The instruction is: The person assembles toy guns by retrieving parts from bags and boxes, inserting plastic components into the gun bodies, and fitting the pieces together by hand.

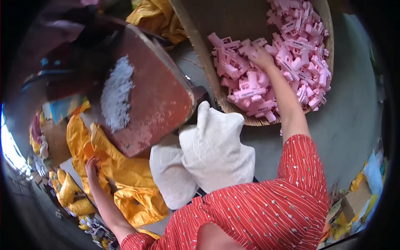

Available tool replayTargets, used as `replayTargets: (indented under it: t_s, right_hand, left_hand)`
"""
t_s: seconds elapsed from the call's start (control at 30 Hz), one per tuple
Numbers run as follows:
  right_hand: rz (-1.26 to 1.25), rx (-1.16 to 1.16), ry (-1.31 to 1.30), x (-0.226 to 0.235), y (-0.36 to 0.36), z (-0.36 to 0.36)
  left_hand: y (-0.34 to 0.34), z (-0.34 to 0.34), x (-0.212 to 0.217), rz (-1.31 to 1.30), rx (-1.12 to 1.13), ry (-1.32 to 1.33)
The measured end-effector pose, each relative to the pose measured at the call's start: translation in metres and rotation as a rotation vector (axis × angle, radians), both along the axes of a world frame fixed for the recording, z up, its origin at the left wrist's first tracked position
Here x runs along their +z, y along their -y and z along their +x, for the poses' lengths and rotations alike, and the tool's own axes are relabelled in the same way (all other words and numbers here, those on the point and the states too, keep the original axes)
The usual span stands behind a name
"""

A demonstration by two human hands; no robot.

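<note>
Dozens of pink toy pistols (302,62) are seen in the head view, heaped loosely in a large brown bin (227,18), and most likely faults would be caused by that tangle. With grips and barrels laid across one another, a neighbouring piece could be dragged up along with the one that is picked, or the heap could be made to slide. Where pieces are banked against the near rim, one could be knocked over it onto the floor (350,104) if the right forearm (287,96) were drawn back low. On the red-brown tabletop (160,108), the mound of small pale bits (118,96) could be scattered if it were brushed by the left arm.

The right hand (261,58) is placed among the pistols, inside the rim, with its fingers at a pink piece on top; more pistols are spread to its right and nearer the red patterned top (258,204). The left hand (92,166) is set well apart from them, at a yellow sack (133,173). As the fingers of both hands are small and partly hidden, it cannot be told whether anything is gripped or merely touched.
</note>
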State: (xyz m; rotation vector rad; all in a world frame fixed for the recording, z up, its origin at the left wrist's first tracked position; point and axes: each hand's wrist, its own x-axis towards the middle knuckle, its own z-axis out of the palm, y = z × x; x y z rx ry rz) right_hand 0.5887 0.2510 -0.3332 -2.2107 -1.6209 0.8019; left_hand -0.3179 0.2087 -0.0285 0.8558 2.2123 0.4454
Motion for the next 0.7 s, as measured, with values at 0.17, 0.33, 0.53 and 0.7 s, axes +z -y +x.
replayTargets:
  t_s: [0.17, 0.33, 0.53, 0.7]
  right_hand:
    - [0.435, -0.267, -0.021, 0.030, 0.077, 0.015]
    - [0.933, -0.203, 0.079, 0.087, 0.123, 0.085]
    - [0.523, -0.334, -1.137, 0.185, 0.145, -0.031]
    - [0.393, -0.154, -0.940, 0.257, 0.185, -0.179]
  left_hand:
    - [0.084, 0.064, 0.019, 0.041, -0.122, -0.168]
    - [0.152, 0.146, -0.034, -0.006, -0.362, -0.124]
    - [0.229, 0.127, -0.071, -0.062, -0.641, -0.712]
    - [0.288, 0.003, -0.061, -0.779, -0.359, -0.828]
